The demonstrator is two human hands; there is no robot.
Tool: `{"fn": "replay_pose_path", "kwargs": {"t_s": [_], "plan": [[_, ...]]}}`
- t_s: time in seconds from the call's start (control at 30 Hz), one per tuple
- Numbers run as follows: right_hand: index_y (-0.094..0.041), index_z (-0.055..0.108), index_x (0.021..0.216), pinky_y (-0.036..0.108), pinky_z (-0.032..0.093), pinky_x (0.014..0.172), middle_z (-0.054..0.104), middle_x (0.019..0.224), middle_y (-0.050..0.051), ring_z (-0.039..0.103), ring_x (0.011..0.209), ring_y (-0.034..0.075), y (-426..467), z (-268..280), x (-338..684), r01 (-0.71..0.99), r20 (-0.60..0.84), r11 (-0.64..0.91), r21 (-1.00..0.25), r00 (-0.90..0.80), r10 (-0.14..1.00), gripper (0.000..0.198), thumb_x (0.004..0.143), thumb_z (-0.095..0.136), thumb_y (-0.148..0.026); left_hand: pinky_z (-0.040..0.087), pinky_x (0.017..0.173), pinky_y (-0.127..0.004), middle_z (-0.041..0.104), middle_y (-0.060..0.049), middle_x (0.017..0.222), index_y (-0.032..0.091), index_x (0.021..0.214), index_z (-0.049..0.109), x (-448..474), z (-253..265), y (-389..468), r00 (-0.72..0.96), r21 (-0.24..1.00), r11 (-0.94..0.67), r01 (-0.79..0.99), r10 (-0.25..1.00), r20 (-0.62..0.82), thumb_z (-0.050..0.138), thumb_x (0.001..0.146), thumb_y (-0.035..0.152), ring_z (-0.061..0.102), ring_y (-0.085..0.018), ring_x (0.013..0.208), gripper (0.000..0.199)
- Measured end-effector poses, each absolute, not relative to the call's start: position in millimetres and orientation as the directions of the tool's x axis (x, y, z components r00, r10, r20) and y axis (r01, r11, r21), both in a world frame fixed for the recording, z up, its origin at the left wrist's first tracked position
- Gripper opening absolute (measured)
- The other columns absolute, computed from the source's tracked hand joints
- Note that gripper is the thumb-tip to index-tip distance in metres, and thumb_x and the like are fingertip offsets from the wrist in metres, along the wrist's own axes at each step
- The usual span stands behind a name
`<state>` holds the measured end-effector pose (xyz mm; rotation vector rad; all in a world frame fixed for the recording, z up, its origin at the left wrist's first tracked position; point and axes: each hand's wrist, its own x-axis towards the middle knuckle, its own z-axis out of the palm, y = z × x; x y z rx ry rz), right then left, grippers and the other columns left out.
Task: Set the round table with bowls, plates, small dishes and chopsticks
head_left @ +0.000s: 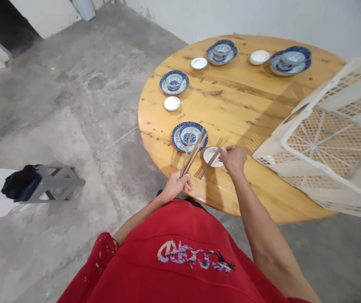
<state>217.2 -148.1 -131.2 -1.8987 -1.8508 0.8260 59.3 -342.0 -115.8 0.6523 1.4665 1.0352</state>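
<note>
Near the table's front edge, my left hand (pixel 178 185) is closed around the lower ends of several wooden chopsticks (pixel 193 156), which fan upward in front of a bowl. My right hand (pixel 233 159) pinches more chopsticks (pixel 210 163) that slant across a small white dish (pixel 211 156), partly covering it. Whether they touch the dish or the tabletop, I cannot tell. Just beyond my left hand, a blue-and-white bowl (pixel 188 135) sits on a patterned plate (pixel 176 139).
On the round wooden table (pixel 218 105), more bowls on plates (pixel 174 81) and small white dishes (pixel 171 103) stand along the far and left edges. A large white plastic basket (pixel 328 172) occupies the right side. A grey stool (pixel 57 183) with dark cloth stands on the floor at left.
</note>
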Motion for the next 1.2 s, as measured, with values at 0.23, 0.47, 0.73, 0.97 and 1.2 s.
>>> {"fn": "replay_pose_path", "kwargs": {"t_s": [0.23,0.47,0.73,0.97,1.2], "plan": [[-0.018,0.067,0.079,0.025,0.048,0.048,0.067,0.072,0.003,0.057,0.051,0.012,-225,-95,167,0.123,-0.281,-0.258,-0.958,-0.24,0.929,0.059,0.067,0.076,-0.075,0.029,0.046,-0.022,0.061,0.002,0.064,0.017,0.083,0.058,44,-108,-351,-0.06,0.845,0.43,-0.319,0.88,-0.471,0.066,0.081,0.055,0.042,-0.006,0.044,0.039],[-0.018,0.068,0.073,0.02,0.039,0.042,0.058,0.06,-0.004,0.049,0.047,0.008,-270,-93,128,-0.1,-0.37,-0.404,-0.909,-0.248,0.895,0.051,0.053,0.089,-0.059,0.023,0.043,-0.022,0.058,0.004,0.06,0.016,0.085,0.059,11,-105,-372,0.036,0.823,0.428,-0.373,0.893,-0.449,0.069,0.076,0.057,0.036,-0.004,0.041,0.043],[-0.016,0.069,0.069,0.019,0.044,0.046,0.058,0.059,-0.003,0.05,0.048,0.007,-300,-97,89,-0.193,-0.393,-0.448,-0.873,-0.268,0.88,0.046,0.048,0.094,-0.049,0.023,0.041,-0.021,0.06,0.002,0.062,0.015,0.087,0.06,-26,-107,-410,0.011,0.814,0.397,-0.424,0.901,-0.434,0.069,0.079,0.059,0.038,-0.004,0.041,0.045],[-0.016,0.067,0.07,0.02,0.049,0.047,0.059,0.056,-0.002,0.053,0.048,0.009,-296,-101,56,-0.144,-0.355,-0.424,-0.894,-0.346,0.868,0.043,0.055,0.092,-0.047,0.03,0.044,-0.022,0.063,0.0,0.066,0.015,0.09,0.06,-53,-104,-424,-0.172,0.854,0.305,-0.422,0.898,-0.406,0.066,0.08,0.066,0.046,-0.007,0.045,0.052],[-0.016,0.065,0.067,0.016,0.049,0.045,0.059,0.056,-0.003,0.055,0.048,0.007,-224,-98,34,-0.213,-0.321,-0.356,-0.91,-0.184,0.929,0.029,0.06,0.088,-0.032,0.026,0.044,-0.023,0.061,0.001,0.062,0.017,0.083,0.059,-82,-105,-417,-0.358,0.888,0.316,-0.334,0.829,-0.43,0.063,0.08,0.055,0.039,-0.006,0.042,0.039]]}}
